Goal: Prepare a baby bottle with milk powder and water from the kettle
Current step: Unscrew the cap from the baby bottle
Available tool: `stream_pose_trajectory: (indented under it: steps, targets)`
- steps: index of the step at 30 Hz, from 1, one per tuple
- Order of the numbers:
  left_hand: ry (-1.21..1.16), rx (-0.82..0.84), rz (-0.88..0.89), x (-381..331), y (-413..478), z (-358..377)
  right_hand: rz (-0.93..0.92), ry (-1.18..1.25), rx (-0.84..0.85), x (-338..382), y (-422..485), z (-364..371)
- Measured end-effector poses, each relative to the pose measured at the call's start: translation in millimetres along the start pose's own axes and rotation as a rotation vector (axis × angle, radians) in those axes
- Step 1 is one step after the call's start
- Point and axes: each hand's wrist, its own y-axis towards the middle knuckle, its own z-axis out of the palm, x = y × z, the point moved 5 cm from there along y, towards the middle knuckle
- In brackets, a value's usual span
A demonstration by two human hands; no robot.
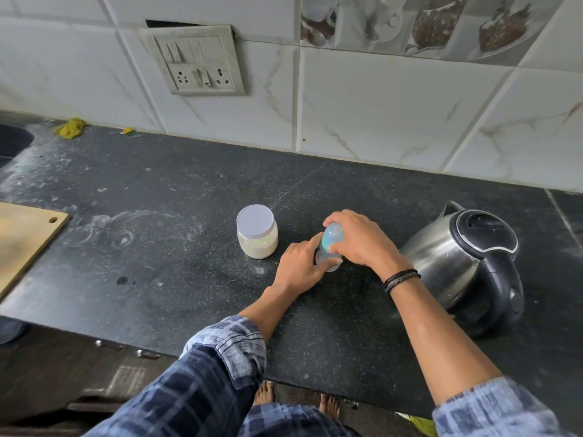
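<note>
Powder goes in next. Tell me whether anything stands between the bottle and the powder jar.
Nothing visible: only bare counter lies between the bottle, gripped by the left hand and right hand, and the powder jar. The jar's lid is on.

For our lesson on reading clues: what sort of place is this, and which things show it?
Most likely a home kitchen: a dark stone counter backed by wall tiles printed with cups and food, an electric kettle standing on it, and a wooden chopping board at the left edge.
</note>
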Motion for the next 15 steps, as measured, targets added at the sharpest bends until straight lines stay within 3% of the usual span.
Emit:
stream_pose_trajectory:
  steps: [15]
  targets:
    - [0.009, 0.028, -0.009, 2, 1, 2, -0.014, 0.057, -0.011, -10, 7, -1]
